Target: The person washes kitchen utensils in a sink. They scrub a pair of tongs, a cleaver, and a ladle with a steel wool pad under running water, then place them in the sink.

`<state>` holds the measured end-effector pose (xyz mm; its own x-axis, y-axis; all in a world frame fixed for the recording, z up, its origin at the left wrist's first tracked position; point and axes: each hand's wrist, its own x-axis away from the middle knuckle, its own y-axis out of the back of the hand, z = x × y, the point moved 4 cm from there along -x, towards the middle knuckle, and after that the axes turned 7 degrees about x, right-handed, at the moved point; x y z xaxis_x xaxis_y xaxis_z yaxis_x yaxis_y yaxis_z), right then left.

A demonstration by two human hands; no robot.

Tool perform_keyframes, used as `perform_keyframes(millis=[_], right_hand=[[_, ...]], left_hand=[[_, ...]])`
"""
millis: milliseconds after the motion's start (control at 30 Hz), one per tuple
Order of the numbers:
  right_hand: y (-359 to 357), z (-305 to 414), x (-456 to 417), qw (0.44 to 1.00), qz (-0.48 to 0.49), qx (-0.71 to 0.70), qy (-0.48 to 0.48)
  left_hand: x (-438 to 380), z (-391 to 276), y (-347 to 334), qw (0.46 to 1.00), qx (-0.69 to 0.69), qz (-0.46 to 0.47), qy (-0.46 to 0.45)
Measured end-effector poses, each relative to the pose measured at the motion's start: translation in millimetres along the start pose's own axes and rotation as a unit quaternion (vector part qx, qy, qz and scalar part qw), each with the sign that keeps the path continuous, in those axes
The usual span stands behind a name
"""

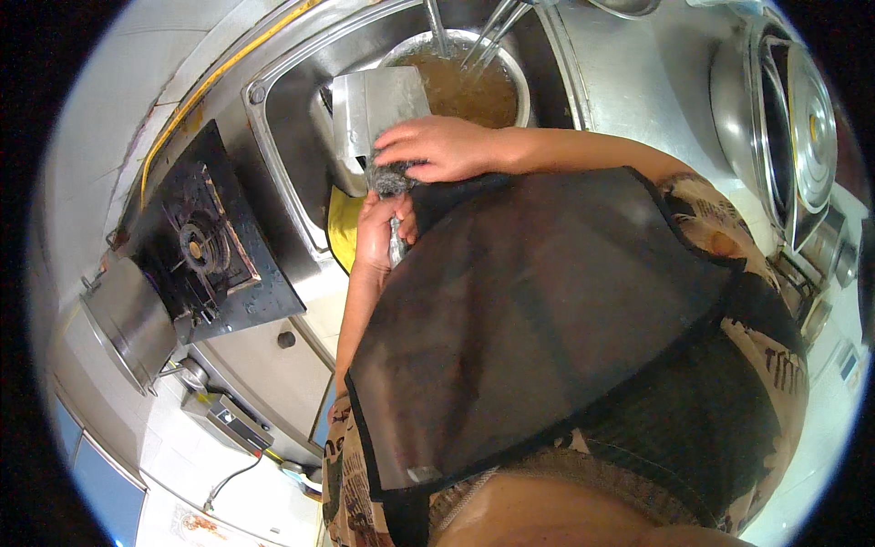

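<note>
My left hand point(386, 222) is closed around the shiny handle of a wide metal utensil point(376, 99), perhaps a scoop; its exact kind cannot be told. The broad metal part lies over the sink, beside a round pot point(523, 89) of brownish liquid. A grey steel-wool scrubber point(391, 183) is under the fingers of my right hand point(437, 147), against the utensil's lower end near the handle. Metal handles or rods point(492, 34) stand in the pot. Behind the utensil, another metal container is partly hidden.
The steel sink point(280, 157) has a raised rim. To the left are a gas burner point(198, 249) and a large steel pot point(133, 321). A yellow hose point(225, 68) runs along the wall. Lidded metalware point(813, 130) stands at the right. Something yellow point(344, 229) lies at the sink's near edge.
</note>
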<state>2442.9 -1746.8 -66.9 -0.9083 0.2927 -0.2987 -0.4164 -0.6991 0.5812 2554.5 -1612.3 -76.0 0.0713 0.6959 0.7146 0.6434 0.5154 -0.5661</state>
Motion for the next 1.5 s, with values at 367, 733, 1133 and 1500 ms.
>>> perform_keyframes(millis=[367, 733, 1133, 1500], right_hand=[[-2.3, -148.4, -1.2, 0.921, -0.074, 0.153, -0.35], [-31.5, -126.4, 24.9, 0.528, -0.247, -0.675, -0.452], [-83.4, -61.8, 31.7, 0.541, -0.027, -0.633, -0.553], [-7.3, -100.7, 98.6, 0.721, -0.178, -0.352, -0.569]], left_hand=[[15.1, 3.3, -0.4, 0.998, -0.034, 0.048, 0.001], [8.6, -5.3, -0.6, 0.997, 0.061, 0.01, -0.045], [-6.4, -0.6, 12.0, 0.995, 0.068, -0.021, -0.075], [-2.3, -44.8, 85.1, 0.97, -0.072, -0.163, -0.164]])
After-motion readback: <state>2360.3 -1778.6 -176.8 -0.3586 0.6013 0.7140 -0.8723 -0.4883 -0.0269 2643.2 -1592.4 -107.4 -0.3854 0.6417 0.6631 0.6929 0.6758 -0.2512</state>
